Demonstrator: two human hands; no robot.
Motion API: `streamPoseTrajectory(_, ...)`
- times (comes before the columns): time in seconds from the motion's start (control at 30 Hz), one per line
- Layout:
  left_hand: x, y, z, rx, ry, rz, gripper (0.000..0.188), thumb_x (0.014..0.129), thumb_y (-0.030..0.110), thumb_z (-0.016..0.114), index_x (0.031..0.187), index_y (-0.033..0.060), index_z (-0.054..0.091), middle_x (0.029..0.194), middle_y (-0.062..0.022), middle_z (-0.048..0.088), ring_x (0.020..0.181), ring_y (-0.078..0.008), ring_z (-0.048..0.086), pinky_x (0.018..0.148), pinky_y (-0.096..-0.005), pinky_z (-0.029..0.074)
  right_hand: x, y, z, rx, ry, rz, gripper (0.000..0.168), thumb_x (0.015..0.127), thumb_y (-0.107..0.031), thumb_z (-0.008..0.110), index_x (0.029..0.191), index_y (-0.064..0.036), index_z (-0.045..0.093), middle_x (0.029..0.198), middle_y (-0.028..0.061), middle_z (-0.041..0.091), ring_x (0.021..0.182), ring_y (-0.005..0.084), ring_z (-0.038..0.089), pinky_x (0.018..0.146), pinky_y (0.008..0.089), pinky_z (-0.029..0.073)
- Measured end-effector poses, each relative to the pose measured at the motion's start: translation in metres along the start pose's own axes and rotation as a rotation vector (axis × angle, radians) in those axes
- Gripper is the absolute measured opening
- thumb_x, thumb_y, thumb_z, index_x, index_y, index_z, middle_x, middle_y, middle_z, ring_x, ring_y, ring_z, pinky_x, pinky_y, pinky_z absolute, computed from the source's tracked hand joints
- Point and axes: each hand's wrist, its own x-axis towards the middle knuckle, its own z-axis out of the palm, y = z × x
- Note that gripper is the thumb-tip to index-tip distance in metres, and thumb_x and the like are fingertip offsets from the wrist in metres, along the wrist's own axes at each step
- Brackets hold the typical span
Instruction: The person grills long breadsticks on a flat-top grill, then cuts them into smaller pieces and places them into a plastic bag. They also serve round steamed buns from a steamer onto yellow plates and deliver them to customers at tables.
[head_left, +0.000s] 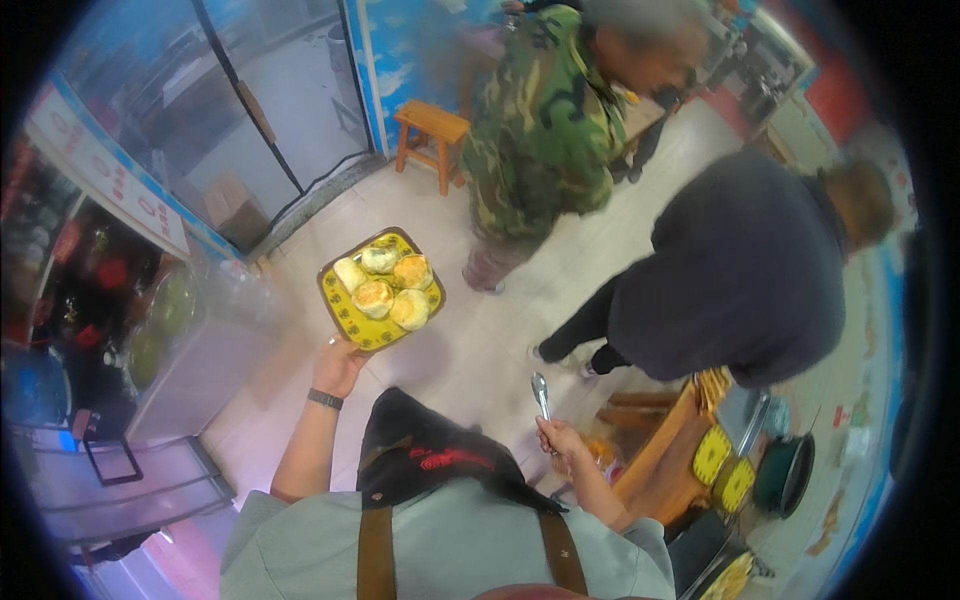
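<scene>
My left hand (341, 367) grips the near edge of a yellow patterned square tray (358, 319) with a brown rim. Several round, browned buns (373, 298) sit on it, and a paler rolled piece (349, 275) lies at its left side. In my right hand (559, 436) is a pair of metal tongs (540, 394), its tips pointing away from me. Nothing shows between the tips. The tray is held out over the tiled floor, left of the tongs and well apart from them.
A person in a camouflage jacket (540, 135) stands ahead, another in dark clothing (735, 277) at right. A wooden stool (431, 127) is near the glass door (300, 90). At right, a wooden table (660, 480) bears yellow trays (711, 455) and a dark green pot (780, 476). A counter (195, 360) stands left.
</scene>
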Motion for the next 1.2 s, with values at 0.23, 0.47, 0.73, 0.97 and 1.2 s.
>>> streamPoseTrajectory(0.23, -0.012, -0.017, 0.041, 0.025, -0.115, 0.13, 0.022, 0.087, -0.006, 0.05, 0.107, -0.0052, 0.059, 0.112, -0.0176, 0.068, 0.103, -0.0295, 0.068, 0.096, -0.043, 0.055, -0.074, 0.156, -0.098, -0.089, 0.303, 0.182, 0.05, 0.092, -0.052, 0.063, 0.071, -0.007, 0.057, 0.06, 0.0023, 0.056, 0.046, 0.0128, 0.051, 0.043, 0.0271, 0.04)
streamPoseTrajectory(0.47, -0.068, -0.056, 0.052, -0.036, -0.265, 0.134, 0.023, 0.088, -0.005, 0.049, 0.109, -0.0078, 0.058, 0.113, -0.0184, 0.066, 0.102, -0.0299, 0.067, 0.091, -0.041, 0.056, -0.227, 0.273, -0.102, -0.491, 0.164, 0.554, 0.055, 0.086, -0.063, 0.064, 0.076, -0.009, 0.062, 0.061, -0.0002, 0.055, 0.047, 0.0131, 0.047, 0.043, 0.032, 0.039)
streamPoseTrajectory(0.73, -0.11, -0.087, 0.035, -0.153, -0.42, 0.041, 0.014, 0.085, -0.007, 0.052, 0.095, -0.0001, 0.058, 0.101, -0.0146, 0.068, 0.094, -0.0251, 0.067, 0.083, -0.037, 0.055, -0.341, 0.276, -0.033, -0.686, 0.188, 0.303, 0.055, 0.086, -0.062, 0.064, 0.076, -0.009, 0.062, 0.06, 0.0003, 0.055, 0.047, 0.0133, 0.047, 0.043, 0.0321, 0.039)
streamPoseTrajectory(0.97, -0.139, -0.092, 0.048, -0.12, -0.332, -0.088, 0.014, 0.085, -0.005, 0.054, 0.096, 0.0024, 0.056, 0.1, -0.0128, 0.067, 0.091, -0.0267, 0.067, 0.081, -0.0413, 0.056, -0.415, 0.233, 0.013, -0.759, 0.212, 0.318, 0.054, 0.086, -0.062, 0.065, 0.075, -0.009, 0.062, 0.06, 0.0007, 0.055, 0.046, 0.0135, 0.047, 0.043, 0.0321, 0.039)
streamPoseTrajectory(1.2, 0.001, -0.001, 0.006, -0.091, -0.328, -0.034, 0.011, 0.084, -0.005, 0.055, 0.093, 0.0024, 0.056, 0.096, -0.0138, 0.067, 0.088, -0.0287, 0.067, 0.077, -0.0453, 0.057, -0.429, 0.147, 0.078, -0.781, 0.268, 0.431, 0.054, 0.086, -0.061, 0.065, 0.075, -0.008, 0.062, 0.06, 0.0011, 0.055, 0.046, 0.0136, 0.048, 0.042, 0.0321, 0.039)
